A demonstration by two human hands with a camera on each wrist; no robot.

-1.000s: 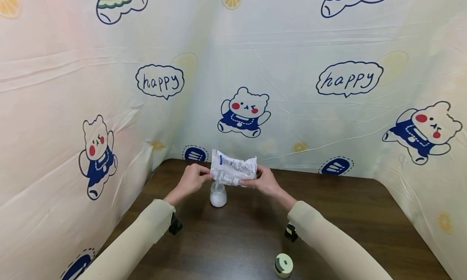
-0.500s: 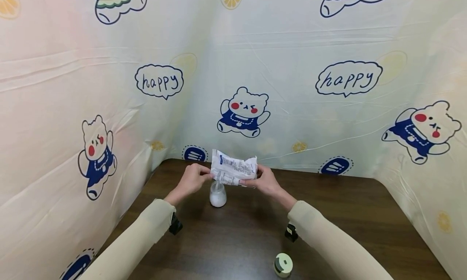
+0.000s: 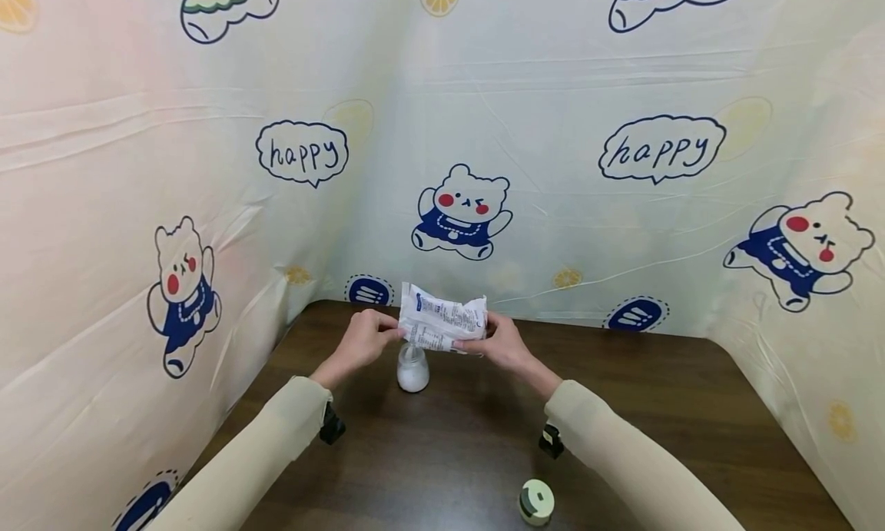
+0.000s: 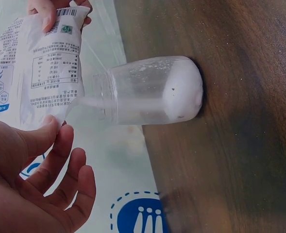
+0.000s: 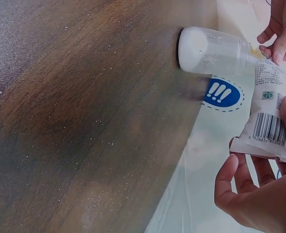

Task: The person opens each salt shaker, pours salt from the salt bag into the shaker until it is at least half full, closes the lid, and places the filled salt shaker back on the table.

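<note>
A white printed bag (image 3: 445, 321) is held tilted over a clear glass jar (image 3: 413, 371) that stands on the table. The left hand (image 3: 362, 343) pinches the bag's lower left corner (image 4: 60, 109) between thumb and forefinger. At its other end the right hand (image 3: 508, 346) grips the bag (image 5: 269, 116), thumb on the printed face. White grains run from the corner into the jar's mouth in the left wrist view. White grains fill the lower part of the jar (image 4: 152, 92); its upper part is clear glass.
A pale green round lid (image 3: 537, 502) lies near the front of the brown wooden table (image 3: 456, 454). Scattered white grains dot the tabletop (image 5: 84, 97). A patterned cloth (image 3: 539, 231) hangs behind and at both sides.
</note>
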